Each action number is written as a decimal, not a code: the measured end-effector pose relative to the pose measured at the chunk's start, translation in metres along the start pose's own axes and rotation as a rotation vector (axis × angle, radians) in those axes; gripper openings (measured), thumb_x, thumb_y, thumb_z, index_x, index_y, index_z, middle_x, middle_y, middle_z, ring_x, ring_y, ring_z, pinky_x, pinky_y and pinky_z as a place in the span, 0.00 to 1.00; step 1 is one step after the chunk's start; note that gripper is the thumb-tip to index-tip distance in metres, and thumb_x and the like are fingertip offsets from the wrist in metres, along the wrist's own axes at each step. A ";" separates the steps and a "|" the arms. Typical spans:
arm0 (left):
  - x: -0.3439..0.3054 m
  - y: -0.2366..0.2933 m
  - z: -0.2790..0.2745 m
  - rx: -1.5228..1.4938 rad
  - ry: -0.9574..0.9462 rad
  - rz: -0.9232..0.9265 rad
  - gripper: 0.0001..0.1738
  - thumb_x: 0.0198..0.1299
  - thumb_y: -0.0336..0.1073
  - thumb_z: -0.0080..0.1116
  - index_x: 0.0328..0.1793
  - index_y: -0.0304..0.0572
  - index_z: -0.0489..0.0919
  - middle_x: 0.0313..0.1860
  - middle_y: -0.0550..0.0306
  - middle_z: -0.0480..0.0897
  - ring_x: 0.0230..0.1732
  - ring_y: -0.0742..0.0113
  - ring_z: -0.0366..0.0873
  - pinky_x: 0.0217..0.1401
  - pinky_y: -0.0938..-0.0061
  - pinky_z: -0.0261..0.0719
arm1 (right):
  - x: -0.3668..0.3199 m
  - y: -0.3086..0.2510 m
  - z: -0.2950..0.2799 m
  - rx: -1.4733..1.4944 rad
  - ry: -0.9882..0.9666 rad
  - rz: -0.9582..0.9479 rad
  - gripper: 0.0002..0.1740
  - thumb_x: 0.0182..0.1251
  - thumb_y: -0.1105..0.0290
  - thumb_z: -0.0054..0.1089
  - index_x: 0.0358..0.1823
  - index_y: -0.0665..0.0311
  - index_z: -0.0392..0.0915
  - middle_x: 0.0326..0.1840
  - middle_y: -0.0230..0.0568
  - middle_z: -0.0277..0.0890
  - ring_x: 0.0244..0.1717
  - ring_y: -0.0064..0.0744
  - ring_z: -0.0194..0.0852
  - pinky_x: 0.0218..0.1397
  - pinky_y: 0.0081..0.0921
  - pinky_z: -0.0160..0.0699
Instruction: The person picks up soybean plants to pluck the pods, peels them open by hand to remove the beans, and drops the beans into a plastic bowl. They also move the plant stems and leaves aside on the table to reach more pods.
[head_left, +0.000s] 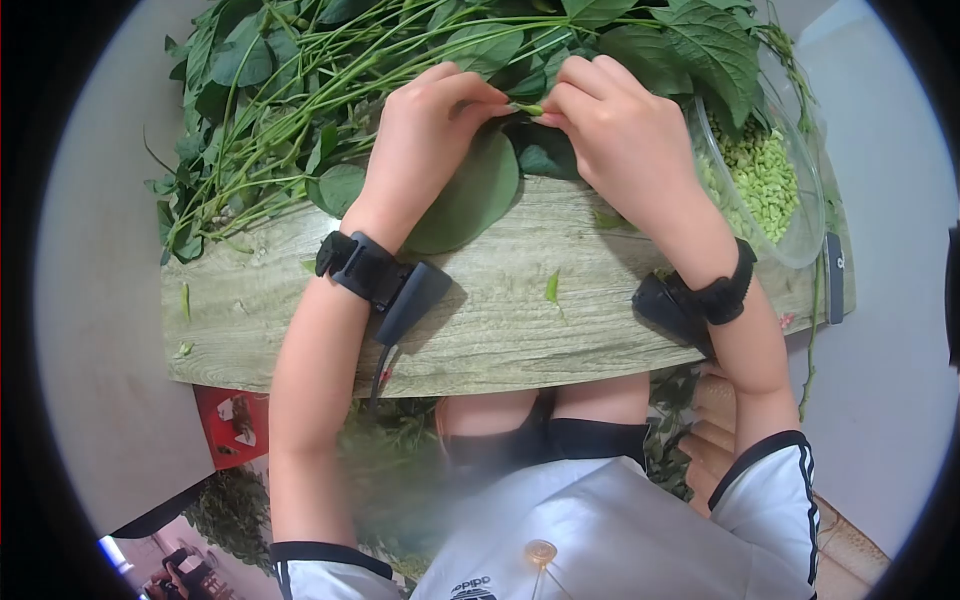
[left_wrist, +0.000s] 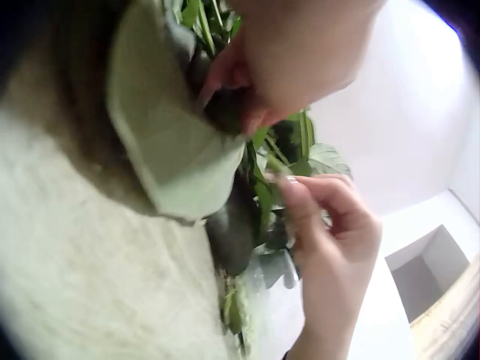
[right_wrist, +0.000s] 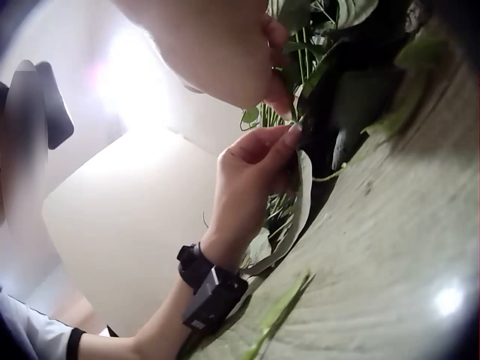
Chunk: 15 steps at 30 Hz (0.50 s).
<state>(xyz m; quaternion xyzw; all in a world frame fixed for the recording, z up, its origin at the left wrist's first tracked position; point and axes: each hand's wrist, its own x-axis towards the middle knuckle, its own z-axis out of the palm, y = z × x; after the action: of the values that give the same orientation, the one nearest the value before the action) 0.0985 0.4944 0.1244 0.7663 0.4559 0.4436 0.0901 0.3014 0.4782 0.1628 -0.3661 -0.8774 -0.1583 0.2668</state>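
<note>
In the head view a small green pod (head_left: pixel 528 109) is held between both hands over the leafy stems (head_left: pixel 290 110). The left hand (head_left: pixel 425 130) pinches its left end with thumb and forefinger. At its other end are the pinching thumb and forefinger of the right hand (head_left: pixel 625 135). Below and between the hands lies a large pale leaf (head_left: pixel 475 200). The left wrist view shows the right hand (left_wrist: pixel 330 240) with fingertips together; the right wrist view shows the left hand (right_wrist: pixel 251 176) pinching close to the other hand's fingertips.
At the right stands a clear bowl (head_left: pixel 815 215) with shelled green beans (head_left: pixel 765 185). A phone-like dark object (head_left: pixel 834 278) lies on the wood-patterned table (head_left: pixel 480 340) near its right edge. A small green scrap (head_left: pixel 552 287) is on the tabletop. More foliage is below the table.
</note>
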 end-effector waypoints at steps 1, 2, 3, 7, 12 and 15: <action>0.000 -0.008 0.004 0.032 0.016 0.010 0.07 0.54 0.28 0.70 0.40 0.43 0.88 0.29 0.58 0.80 0.26 0.71 0.74 0.32 0.76 0.72 | -0.002 -0.003 -0.002 0.003 0.011 0.019 0.04 0.54 0.76 0.64 0.28 0.62 0.76 0.34 0.31 0.71 0.42 0.31 0.75 0.34 0.28 0.80; 0.001 -0.015 0.008 0.067 0.033 0.020 0.07 0.54 0.29 0.70 0.40 0.42 0.88 0.29 0.58 0.80 0.26 0.70 0.75 0.33 0.75 0.74 | -0.006 -0.004 -0.007 0.008 0.022 0.036 0.05 0.54 0.75 0.64 0.28 0.62 0.75 0.34 0.31 0.70 0.42 0.32 0.75 0.34 0.28 0.80; 0.002 -0.022 0.004 0.101 0.046 -0.012 0.07 0.54 0.29 0.70 0.40 0.41 0.88 0.29 0.57 0.80 0.27 0.69 0.76 0.34 0.74 0.75 | -0.009 -0.006 -0.018 0.046 0.099 0.023 0.05 0.56 0.73 0.66 0.29 0.63 0.77 0.33 0.30 0.72 0.38 0.32 0.75 0.34 0.28 0.78; 0.004 -0.007 -0.005 0.118 0.033 0.014 0.09 0.56 0.28 0.70 0.44 0.43 0.88 0.31 0.58 0.81 0.25 0.71 0.74 0.31 0.77 0.74 | -0.024 0.001 -0.038 0.317 0.195 0.185 0.06 0.60 0.70 0.69 0.37 0.62 0.85 0.33 0.33 0.79 0.34 0.31 0.77 0.33 0.25 0.74; 0.000 0.043 -0.018 -0.069 0.122 0.069 0.07 0.66 0.33 0.65 0.44 0.38 0.84 0.32 0.65 0.83 0.24 0.81 0.71 0.27 0.85 0.69 | -0.035 0.004 -0.024 0.724 0.216 0.516 0.06 0.67 0.71 0.65 0.43 0.61 0.86 0.36 0.32 0.85 0.31 0.22 0.77 0.31 0.22 0.73; -0.010 0.059 -0.019 -0.637 -0.316 -0.331 0.25 0.78 0.51 0.45 0.35 0.38 0.77 0.21 0.64 0.76 0.20 0.80 0.72 0.18 0.84 0.64 | -0.039 0.004 -0.021 0.683 0.235 0.253 0.11 0.63 0.72 0.69 0.46 0.62 0.85 0.37 0.38 0.83 0.30 0.28 0.77 0.31 0.23 0.74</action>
<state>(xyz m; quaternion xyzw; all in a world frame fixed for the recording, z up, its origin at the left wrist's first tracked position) 0.1187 0.4484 0.1615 0.6751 0.3934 0.4188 0.4627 0.3350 0.4491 0.1568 -0.3409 -0.7909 0.1364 0.4896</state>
